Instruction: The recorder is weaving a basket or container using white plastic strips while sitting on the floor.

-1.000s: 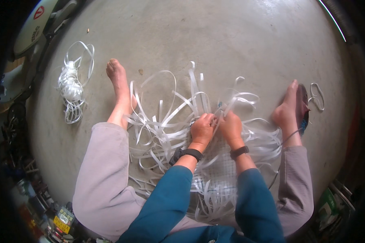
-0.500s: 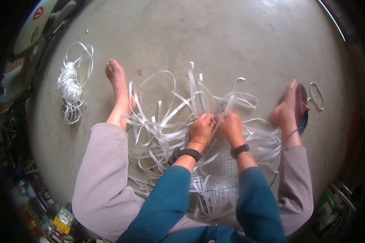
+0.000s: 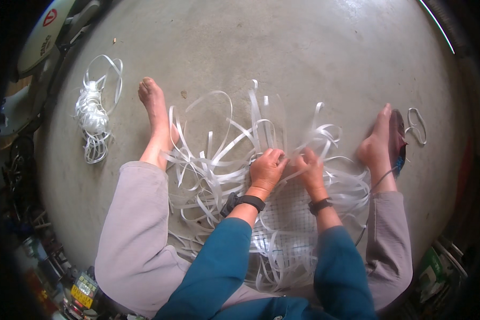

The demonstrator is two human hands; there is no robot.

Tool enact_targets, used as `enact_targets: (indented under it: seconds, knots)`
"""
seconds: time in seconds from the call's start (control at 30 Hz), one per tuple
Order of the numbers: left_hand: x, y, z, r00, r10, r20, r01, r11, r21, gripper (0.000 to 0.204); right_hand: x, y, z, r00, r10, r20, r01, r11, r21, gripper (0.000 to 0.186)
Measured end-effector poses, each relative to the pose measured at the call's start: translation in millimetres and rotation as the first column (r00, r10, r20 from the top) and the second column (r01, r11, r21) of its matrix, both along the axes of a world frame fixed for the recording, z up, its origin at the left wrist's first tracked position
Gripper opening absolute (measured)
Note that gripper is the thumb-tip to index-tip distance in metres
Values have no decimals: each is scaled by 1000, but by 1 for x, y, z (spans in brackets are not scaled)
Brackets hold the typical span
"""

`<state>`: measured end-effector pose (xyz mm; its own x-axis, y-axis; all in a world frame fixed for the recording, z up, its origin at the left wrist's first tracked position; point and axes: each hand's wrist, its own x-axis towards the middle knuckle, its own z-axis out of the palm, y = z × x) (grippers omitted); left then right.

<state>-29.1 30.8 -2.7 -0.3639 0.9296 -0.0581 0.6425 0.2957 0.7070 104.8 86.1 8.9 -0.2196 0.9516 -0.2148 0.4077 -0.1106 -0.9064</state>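
A woven piece of white plastic strapping [image 3: 290,213] with thin dark lines lies on the floor between my legs. Loose strap ends [image 3: 210,176] curl out from its sides and far edge. At that far edge my left hand [image 3: 267,169] is closed, pinching a white strap between thumb and fingers. Just right of it, my right hand [image 3: 310,169] has its fingers bent together around another strap, slightly smeared by motion. A small gap separates the hands. My fingers partly hide the strap crossings beneath them.
A bundled coil of white strap [image 3: 92,114] lies beyond my left leg. My bare feet flank the weaving, with a dark shoe [image 3: 397,136] and a thin loop of strap [image 3: 417,127] by the right one. Assorted clutter [image 3: 80,290] lines the left edge.
My right hand has moved slightly right and nearer to me, away from the left hand. Loose straps beyond the hands have shifted; the left hand has barely moved.
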Motion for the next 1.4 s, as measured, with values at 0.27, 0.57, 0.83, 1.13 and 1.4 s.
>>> enact_targets:
  seconds: [0.27,0.57,0.83,1.13,1.4]
  knots:
    - [8,4,-2,998,3,55,-3,1000,3,18,18,-10,-19,963,-184,-198,164,980,-115,16]
    - [6,4,-2,998,-39,43,41,999,-28,19,24,-16,-13,952,-265,-152,212,932,-294,21]
    - [5,3,-1,998,-66,23,66,998,0,23,31,-12,-9,941,-241,-239,112,886,-449,21]
    - [7,2,-4,998,-59,-32,60,997,40,23,34,-10,-13,915,-239,-325,45,861,-507,24]
    - [8,5,0,999,-45,5,45,999,-13,22,35,-15,-14,930,-230,-286,64,869,-491,24]
